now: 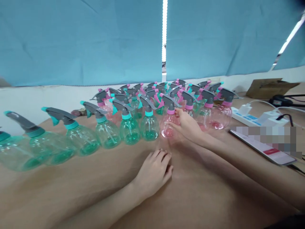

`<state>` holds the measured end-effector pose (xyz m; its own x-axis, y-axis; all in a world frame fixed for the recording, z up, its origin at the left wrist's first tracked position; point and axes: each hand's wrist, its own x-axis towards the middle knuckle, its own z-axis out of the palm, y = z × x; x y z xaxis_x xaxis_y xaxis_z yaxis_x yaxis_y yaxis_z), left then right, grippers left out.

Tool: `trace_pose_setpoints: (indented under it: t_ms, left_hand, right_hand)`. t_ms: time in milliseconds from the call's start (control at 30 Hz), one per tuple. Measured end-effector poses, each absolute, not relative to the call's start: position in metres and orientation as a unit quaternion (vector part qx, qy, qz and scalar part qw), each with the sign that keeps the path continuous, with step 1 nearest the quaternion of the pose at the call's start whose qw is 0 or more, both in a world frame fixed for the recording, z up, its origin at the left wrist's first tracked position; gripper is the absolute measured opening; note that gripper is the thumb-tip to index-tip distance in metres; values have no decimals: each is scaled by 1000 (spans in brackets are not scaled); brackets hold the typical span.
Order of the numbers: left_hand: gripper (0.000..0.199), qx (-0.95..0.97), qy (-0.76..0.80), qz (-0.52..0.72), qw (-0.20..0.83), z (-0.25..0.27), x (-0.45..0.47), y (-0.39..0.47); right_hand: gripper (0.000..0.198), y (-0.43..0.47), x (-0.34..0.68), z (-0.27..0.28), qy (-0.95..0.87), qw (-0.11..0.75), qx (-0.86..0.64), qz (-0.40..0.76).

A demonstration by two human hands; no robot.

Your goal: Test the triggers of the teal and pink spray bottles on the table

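My right hand (188,124) grips a pink spray bottle (168,130) from its right side, thumb low on the body and fingers near the pink collar. The bottle stands upright with a grey trigger head. Palm down on the table, my left hand (156,171) rests with its fingers loosely bent and apart, holding nothing. Just left of the pink bottle stands a green spray bottle (149,128), and another green bottle (130,129) stands beside it. More green bottles (83,140) continue the front row to the left edge.
Several pink and green spray bottles crowd behind the front row, among them a pink bottle (221,116) at the right. A white power strip (247,117) with plugs and cables lies at right, near a phone (262,146). Behind it is a cardboard piece (267,89). Blue curtain (95,41) hangs behind.
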<state>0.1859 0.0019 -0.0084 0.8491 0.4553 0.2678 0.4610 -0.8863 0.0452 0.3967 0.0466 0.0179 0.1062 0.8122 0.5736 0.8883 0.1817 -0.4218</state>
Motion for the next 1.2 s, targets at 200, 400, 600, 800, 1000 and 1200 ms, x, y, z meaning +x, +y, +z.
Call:
trace_pose_setpoints:
  t_ms: [200, 400, 600, 800, 1000, 1200]
  left_hand:
    - [28, -962, -240, -132, 8, -8, 186, 3]
    - [28, -962, -239, -135, 0, -11, 185, 5]
    - [30, -962, -239, -134, -5, -10, 183, 6]
    - [32, -962, -239, -129, -10, -9, 181, 8]
    - [31, -959, -238, -152, -5, -12, 177, 11]
    - [32, -956, -239, -168, -9, -13, 180, 15]
  right_hand:
    - [62, 48, 392, 23, -653, 372, -656, -59]
    - [64, 50, 390, 21, -656, 362, -660, -65]
    - [68, 50, 392, 26, -662, 352, -659, -54]
    - [55, 24, 414, 45, -677, 357, -642, -40]
    - [26, -2, 458, 62, -639, 373, -670, -53]
    - [38, 7, 479, 48, -623, 374, -687, -25]
